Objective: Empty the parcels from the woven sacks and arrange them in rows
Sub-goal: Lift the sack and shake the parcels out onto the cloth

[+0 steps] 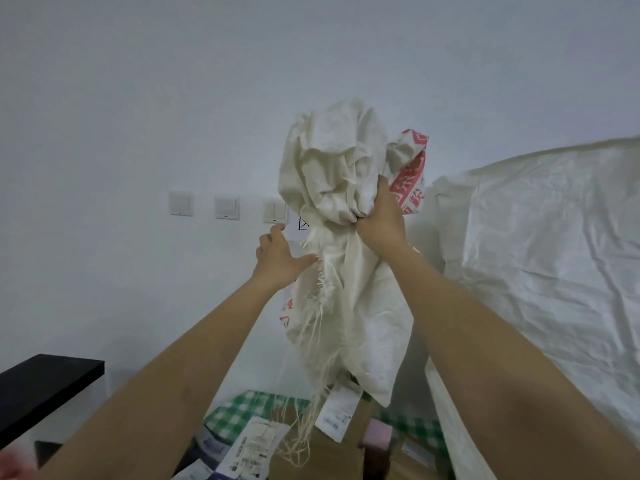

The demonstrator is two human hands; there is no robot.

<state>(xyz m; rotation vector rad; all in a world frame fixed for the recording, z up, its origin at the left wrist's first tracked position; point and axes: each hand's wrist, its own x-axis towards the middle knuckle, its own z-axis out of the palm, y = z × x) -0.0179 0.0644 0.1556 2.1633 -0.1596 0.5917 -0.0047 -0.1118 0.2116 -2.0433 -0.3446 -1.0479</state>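
A white woven sack (346, 299) with red print hangs in the air in front of the wall, bunched up at the top and with frayed threads along its left edge. My right hand (379, 216) grips the gathered cloth at its middle. My left hand (278, 254) is at the sack's left edge with fingers spread and the thumb touching the cloth. Below the sack, parcels lie in a heap: a brown cardboard box with a white label (341, 415), a white labelled mailer (251, 448) and a pink package (377, 434).
A large white woven sack (540, 258) stands at the right, close to my right arm. A green checked cloth (242, 408) lies under the parcels. A black shelf (45, 382) juts in at the lower left. Three light switches (227, 207) are on the wall.
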